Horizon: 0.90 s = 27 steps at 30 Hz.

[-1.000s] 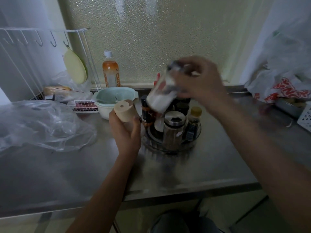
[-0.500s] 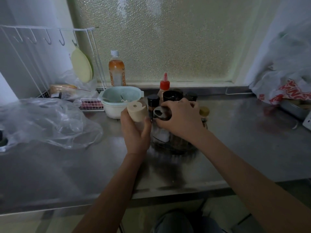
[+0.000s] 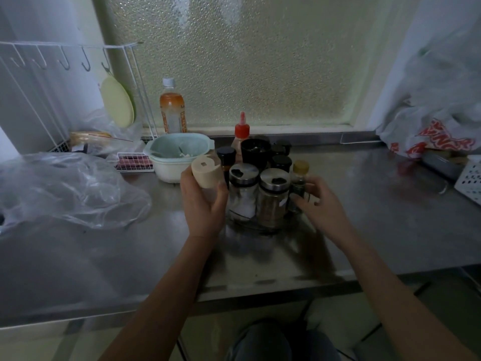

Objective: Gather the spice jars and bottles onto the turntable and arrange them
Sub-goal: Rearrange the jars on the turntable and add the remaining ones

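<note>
A clear turntable [image 3: 263,226] sits mid-counter, crowded with jars. At its front stand two glass shakers with metal lids: one with white contents [image 3: 242,190] and one with brown contents [image 3: 273,198]. Black-lidded jars [image 3: 255,149] and a red-capped squeeze bottle [image 3: 241,138] fill the back. A small dark bottle with a yellow cap [image 3: 299,175] stands at the right edge. My left hand [image 3: 201,204] holds a clear jar with a beige lid [image 3: 207,173], just left of the turntable. My right hand [image 3: 318,201] rests by the turntable's right side, fingers touching the small dark bottle.
A pale green bowl [image 3: 177,155] stands behind my left hand. An orange drink bottle [image 3: 172,110] is by the window. A wire rack [image 3: 65,100] and crumpled clear plastic [image 3: 65,188] lie to the left. Plastic bags [image 3: 429,134] and a white basket [image 3: 471,178] sit on the right.
My right hand carried the white-filled shaker down onto the turntable's front, let go of it, and moved to the right side. My left hand kept holding the beige-lidded jar.
</note>
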### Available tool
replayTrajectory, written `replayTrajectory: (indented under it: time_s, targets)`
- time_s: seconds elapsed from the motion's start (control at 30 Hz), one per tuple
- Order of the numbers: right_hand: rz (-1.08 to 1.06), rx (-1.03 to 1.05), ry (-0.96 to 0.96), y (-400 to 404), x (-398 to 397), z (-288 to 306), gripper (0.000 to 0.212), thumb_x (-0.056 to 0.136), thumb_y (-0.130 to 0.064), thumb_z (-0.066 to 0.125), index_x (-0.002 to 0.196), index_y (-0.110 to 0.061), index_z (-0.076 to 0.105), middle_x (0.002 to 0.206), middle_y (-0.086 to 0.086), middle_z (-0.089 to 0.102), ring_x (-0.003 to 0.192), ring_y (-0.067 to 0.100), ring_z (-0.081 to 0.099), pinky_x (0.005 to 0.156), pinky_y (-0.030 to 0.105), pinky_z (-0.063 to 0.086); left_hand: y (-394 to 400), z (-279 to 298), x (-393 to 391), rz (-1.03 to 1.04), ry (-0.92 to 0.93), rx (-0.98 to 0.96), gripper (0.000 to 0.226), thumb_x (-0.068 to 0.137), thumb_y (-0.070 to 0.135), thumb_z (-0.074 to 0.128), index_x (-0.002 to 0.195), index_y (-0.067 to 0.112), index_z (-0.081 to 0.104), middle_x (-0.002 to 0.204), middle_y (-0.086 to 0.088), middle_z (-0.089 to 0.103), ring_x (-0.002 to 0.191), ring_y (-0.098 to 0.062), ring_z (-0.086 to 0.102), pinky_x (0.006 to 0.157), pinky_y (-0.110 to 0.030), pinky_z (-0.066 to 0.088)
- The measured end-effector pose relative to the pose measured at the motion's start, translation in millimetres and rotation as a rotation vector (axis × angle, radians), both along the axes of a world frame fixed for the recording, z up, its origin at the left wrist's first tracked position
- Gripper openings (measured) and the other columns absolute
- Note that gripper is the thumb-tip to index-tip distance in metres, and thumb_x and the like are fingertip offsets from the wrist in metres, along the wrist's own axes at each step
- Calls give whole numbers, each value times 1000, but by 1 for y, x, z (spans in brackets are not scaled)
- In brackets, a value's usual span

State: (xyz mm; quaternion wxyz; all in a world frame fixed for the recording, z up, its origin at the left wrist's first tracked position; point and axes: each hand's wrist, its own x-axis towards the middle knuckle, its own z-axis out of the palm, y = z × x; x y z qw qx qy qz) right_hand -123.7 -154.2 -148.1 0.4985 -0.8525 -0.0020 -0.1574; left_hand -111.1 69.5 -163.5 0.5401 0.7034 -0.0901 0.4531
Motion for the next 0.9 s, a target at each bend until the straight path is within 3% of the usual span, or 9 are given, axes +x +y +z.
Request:
replayTrajectory:
  time_s: [0.1, 0.2, 0.27, 0.4, 0.57, 0.7, 0.8, 0.9]
  targets:
    - [-24, -21, -134, 13, -5, -7, 26, 81, -18, 70, 99, -26, 54, 84, -14, 62, 75, -4, 58, 64, 4, 43, -6, 2, -12, 32, -39, -12, 44, 83, 28, 53, 115, -1, 48, 106, -5, 49, 97, -6, 45, 86, -7, 35]
    - [-37, -7, -197, 26, -12, -8, 26, 80, -20, 70, 90, -36, 52, 80, -23, 58, 70, -14, 56, 59, 2, 43, -12, 6, -26, 72, -77, -9, 41, 83, 32, 53, 115, 7, 48, 105, -2, 48, 96, -17, 48, 84, -25, 40]
    - [-87, 74, -215, 29, -16, -6, 23, 80, -23, 70, 87, -38, 53, 78, -21, 58, 69, -11, 58, 57, 5, 44, -19, 11, -37, 123, -115, 17, 38, 84, 36, 53, 112, 11, 46, 105, 6, 44, 94, -21, 47, 81, -27, 38]
    - [-172, 148, -248, 29, -26, -9, 20, 81, -30, 70, 95, -25, 56, 79, -20, 59, 70, -10, 57, 61, 4, 44, -47, 14, -61, 59, -114, 75, 44, 87, 53, 49, 115, 20, 44, 104, 21, 39, 96, -7, 44, 82, -13, 34]
    - [-222, 298, -267, 14, -42, -8, 31, 86, -29, 65, 113, -16, 57, 95, -11, 63, 87, 2, 62, 76, 18, 51, -82, 11, -60, -113, 167, 145, 57, 79, 57, 55, 123, 22, 44, 113, 10, 47, 102, -4, 45, 81, -7, 33]
    - [-161, 249, -271, 5, -46, -9, 29, 86, -27, 65, 112, -18, 56, 92, -22, 59, 79, -17, 58, 65, 0, 43, -90, 7, -50, -95, 200, 213, 58, 84, 43, 64, 129, 13, 44, 122, 0, 50, 111, -5, 39, 93, -18, 33]
    - [-122, 255, -299, 5, -45, -13, 25, 87, -25, 64, 111, -20, 56, 93, -21, 60, 82, -18, 57, 68, -1, 43, -96, 8, -47, -37, 172, 201, 55, 86, 32, 66, 130, 10, 42, 122, 4, 42, 110, 1, 32, 95, -19, 31]
    - [-80, 257, -337, 6, -44, -17, 20, 87, -24, 63, 102, -32, 53, 94, -22, 61, 89, -15, 58, 72, 0, 43, -100, 10, -43, -2, 179, 223, 57, 87, 28, 64, 133, 4, 40, 128, -12, 46, 114, -6, 32, 98, -24, 31]
